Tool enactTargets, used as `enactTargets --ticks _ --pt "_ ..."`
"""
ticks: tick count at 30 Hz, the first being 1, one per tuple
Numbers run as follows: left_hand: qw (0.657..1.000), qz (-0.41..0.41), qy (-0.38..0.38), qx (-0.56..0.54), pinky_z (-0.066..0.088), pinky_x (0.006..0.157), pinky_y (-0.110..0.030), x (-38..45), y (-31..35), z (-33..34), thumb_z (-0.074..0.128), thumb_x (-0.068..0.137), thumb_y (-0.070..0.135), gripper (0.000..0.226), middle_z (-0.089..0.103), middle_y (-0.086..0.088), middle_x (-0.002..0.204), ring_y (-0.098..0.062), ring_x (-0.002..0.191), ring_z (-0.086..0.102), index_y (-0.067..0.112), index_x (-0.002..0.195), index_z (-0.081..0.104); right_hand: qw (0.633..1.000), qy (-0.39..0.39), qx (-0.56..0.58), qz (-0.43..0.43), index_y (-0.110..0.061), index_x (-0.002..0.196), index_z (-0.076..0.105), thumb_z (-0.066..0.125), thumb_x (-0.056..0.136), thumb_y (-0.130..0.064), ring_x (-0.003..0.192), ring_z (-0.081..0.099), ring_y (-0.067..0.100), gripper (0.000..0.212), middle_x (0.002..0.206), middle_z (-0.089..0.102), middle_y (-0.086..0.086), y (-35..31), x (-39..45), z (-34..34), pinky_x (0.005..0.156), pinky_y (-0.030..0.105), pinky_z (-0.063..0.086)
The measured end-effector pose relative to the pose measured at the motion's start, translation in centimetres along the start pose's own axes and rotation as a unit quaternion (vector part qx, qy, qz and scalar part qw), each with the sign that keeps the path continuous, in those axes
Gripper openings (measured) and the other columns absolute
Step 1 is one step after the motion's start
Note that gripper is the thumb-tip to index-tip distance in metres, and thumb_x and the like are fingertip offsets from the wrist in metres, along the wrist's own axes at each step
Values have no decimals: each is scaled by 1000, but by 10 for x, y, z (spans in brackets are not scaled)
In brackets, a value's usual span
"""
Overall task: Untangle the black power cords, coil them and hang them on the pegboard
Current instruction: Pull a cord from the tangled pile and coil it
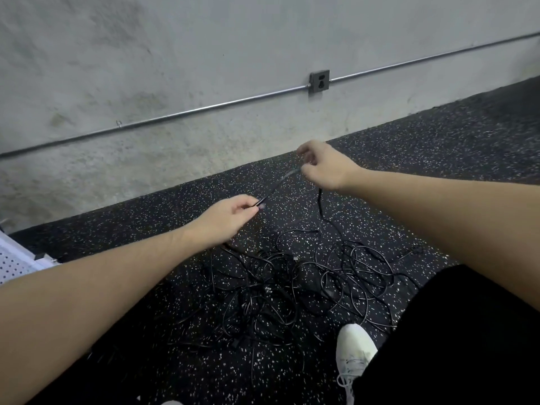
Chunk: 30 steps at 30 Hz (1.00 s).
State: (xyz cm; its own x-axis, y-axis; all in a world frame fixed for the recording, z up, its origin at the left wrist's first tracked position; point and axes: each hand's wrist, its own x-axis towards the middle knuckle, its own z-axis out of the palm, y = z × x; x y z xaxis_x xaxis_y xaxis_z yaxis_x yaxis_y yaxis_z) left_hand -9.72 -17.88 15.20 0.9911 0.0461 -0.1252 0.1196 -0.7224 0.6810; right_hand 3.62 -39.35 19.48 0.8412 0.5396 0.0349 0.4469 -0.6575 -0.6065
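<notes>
1. The left hand [225,219] pinches a black cord [279,184] between thumb and fingertips, the remaining fingers curled in; the cord end just shows past the fingertips.
2. The right hand [323,165] grips the same cord further along, fingers curled round it, held higher and nearer the wall [146,68].
3. Between the two hands the cord runs as one taut, straight length, lifted off the floor [438,171].
4. From the right hand the cord drops down to the floor and runs into the tangle [292,290].
5. The tangle lies on the speckled black floor below and between the hands, just ahead of a white shoe [355,346]. Many loops overlap; how many cords it holds cannot be told.
6. A few plug ends show in the heap, small and dark.
7. Counted: two hands, one lifted cord, one heap, one shoe plainly seen.
8. A white pegboard [13,263] corner shows at the left edge, well apart from the heap; nothing hanging on the part seen.
9. On the wall, one outlet box [319,82] sits on a metal conduit [175,114] running across.
</notes>
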Motion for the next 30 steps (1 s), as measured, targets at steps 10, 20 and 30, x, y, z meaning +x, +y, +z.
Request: enactTargets --ticks 10,20,30 --pt "985 10 87 -148 42 56 -33 13 30 0 26 110 52 37 67 -5 68 -12 49 48 20 110 46 963 -209 -100 -134 -20 100 60 61 98 -41 65 50 7 21 81 60 -7 -47 -17 26 59 23 41" --pt "968 -21 -60 -242 49 106 -44 4 13 6 31 90 77 73 76 -17 88 -29 101 75 12 79 62 971 -108 194 -88 -23 69 47 67 95 -37 51 33 9 36 58 40 -9 -28 -15 5 56 29 28" --pt "996 4 57 -68 60 72 -29 10 27 3 40 110 32 28 49 8 60 -11 60 56 32 126 62 985 -86 145 -41 -13 86 56 53 104 -37 57 55 13 30 66 61 -1 -8 -19 -4 67 30 48"
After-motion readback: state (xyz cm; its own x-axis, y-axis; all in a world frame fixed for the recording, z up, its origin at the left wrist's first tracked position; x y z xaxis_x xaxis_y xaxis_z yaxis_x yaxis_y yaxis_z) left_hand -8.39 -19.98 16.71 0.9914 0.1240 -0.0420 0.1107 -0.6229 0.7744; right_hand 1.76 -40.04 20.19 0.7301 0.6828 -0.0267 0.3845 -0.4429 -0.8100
